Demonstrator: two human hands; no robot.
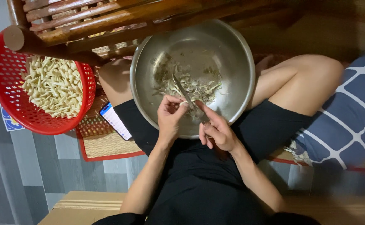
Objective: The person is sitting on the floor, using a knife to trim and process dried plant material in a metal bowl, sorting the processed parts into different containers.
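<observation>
Clearly, the left hand [171, 114] pinched a pale clove [183, 103] at mid-frame over the bowl [240, 54], while the right hand [216, 129] clamped a knife [182, 89]. With the blade so near those fingertips, one slip could nick them.

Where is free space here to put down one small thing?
Free: the far inner wall of the steel bowl, and the grey floor below the red basket. Crowded: the bowl bottom with peelings, under both hands.
</observation>
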